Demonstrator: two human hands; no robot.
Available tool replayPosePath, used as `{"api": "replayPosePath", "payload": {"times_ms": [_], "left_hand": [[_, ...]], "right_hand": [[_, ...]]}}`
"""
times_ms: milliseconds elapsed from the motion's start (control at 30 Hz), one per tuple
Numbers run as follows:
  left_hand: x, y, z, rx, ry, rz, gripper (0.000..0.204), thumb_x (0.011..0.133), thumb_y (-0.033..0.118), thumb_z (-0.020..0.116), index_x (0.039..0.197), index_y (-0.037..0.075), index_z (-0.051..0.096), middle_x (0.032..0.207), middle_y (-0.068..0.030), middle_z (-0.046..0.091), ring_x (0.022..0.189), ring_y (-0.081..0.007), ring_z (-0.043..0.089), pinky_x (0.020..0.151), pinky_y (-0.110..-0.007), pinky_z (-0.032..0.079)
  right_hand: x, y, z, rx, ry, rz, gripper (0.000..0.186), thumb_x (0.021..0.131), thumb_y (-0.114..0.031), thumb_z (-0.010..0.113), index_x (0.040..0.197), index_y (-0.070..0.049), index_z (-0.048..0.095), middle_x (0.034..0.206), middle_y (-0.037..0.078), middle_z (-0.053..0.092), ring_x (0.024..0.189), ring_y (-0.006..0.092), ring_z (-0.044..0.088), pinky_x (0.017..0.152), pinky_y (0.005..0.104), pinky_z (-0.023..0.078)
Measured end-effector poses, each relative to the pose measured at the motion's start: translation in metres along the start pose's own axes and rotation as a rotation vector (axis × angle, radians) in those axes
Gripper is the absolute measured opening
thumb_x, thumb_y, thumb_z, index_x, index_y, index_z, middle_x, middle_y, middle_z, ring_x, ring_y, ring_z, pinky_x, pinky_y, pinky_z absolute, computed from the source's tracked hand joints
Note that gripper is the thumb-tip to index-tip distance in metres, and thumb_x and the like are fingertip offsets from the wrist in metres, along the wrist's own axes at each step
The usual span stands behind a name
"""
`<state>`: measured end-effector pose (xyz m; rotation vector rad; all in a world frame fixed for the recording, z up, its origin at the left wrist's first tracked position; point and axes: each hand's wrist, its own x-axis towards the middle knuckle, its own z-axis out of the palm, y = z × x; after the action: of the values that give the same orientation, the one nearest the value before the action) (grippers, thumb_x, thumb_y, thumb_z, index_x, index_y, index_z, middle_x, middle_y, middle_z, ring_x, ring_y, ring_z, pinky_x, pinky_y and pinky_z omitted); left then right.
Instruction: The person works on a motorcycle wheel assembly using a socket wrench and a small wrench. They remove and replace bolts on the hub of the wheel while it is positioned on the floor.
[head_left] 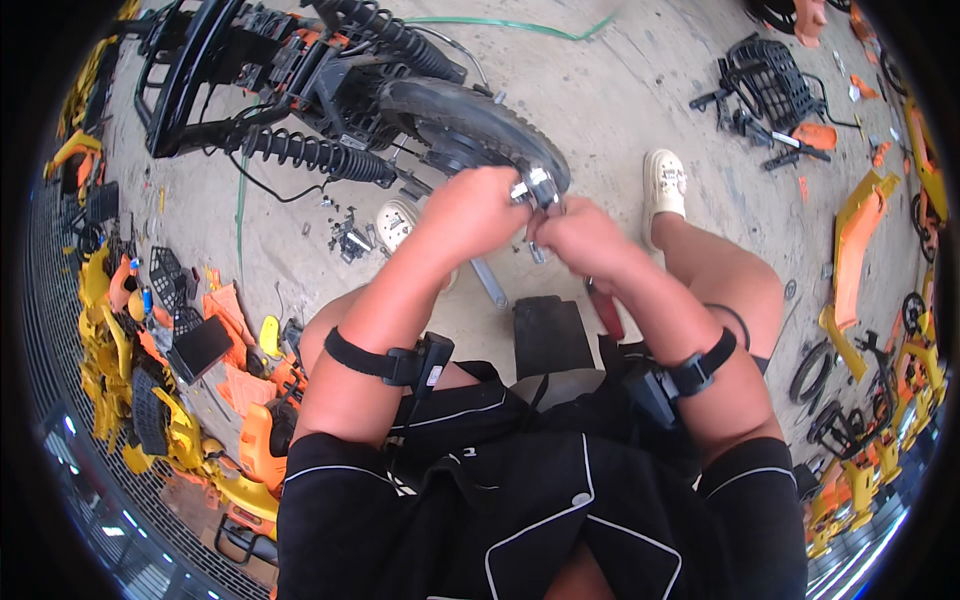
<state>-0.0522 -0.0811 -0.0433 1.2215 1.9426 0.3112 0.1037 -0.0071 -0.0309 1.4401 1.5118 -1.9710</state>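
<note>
The left hand and right hand are closed from either side on a metal part, out in front of the body. A red handle shows just nearer than the right hand; whether held, I cannot tell. Just beyond is a wheel. Small hardware lies left on the floor, a basket far right.

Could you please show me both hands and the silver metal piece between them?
Left hand [474,210]: head view, back of hand.
Right hand [582,236]: head view, back of hand.
Silver metal piece [541,186]: head view, upper part.
</note>
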Motion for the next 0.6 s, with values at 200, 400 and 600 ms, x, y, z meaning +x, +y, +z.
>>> {"api": "replayPosePath", "payload": {"times_ms": [200, 400, 600], "left_hand": [[0.021, -0.019, -0.029, -0.034, 0.240, -0.145, 0.042, 0.081, 0.025, 0.070, 0.116, 0.004, 0.064, 0.095, -0.0176, 0.071, 0.091, -0.0332, 0.070, 0.083, -0.042, 0.054], [0.053, -0.058, -0.054, -0.553, 0.569, -0.363, 0.062, 0.092, 0.037, 0.066, 0.140, 0.002, 0.050, 0.119, -0.0084, 0.060, 0.097, -0.0152, 0.057, 0.076, -0.033, 0.049], [0.082, -0.044, -0.003, -1.051, 0.414, -0.628, 0.083, 0.089, 0.050, 0.074, 0.147, -0.001, 0.043, 0.152, -0.0216, 0.035, 0.136, -0.0342, 0.038, 0.107, -0.066, 0.039]], "right_hand": [[0.009, 0.012, -0.036, 0.310, 0.189, -0.211, 0.012, 0.086, -0.009, 0.060, 0.096, -0.004, 0.065, 0.073, 0.000, 0.055, 0.062, 0.0103, 0.048, 0.059, 0.0283, 0.040], [0.001, 0.018, -0.065, 0.850, 0.159, -0.115, 0.010, 0.089, -0.006, 0.058, 0.099, -0.005, 0.059, 0.065, -0.006, 0.042, 0.050, 0.0069, 0.032, 0.049, 0.0271, 0.030], [0.004, 0.022, -0.073, 0.927, 0.138, -0.103, 0.012, 0.091, -0.007, 0.058, 0.103, -0.005, 0.059, 0.068, -0.005, 0.043, 0.054, 0.0076, 0.035, 0.052, 0.0281, 0.032]]}}
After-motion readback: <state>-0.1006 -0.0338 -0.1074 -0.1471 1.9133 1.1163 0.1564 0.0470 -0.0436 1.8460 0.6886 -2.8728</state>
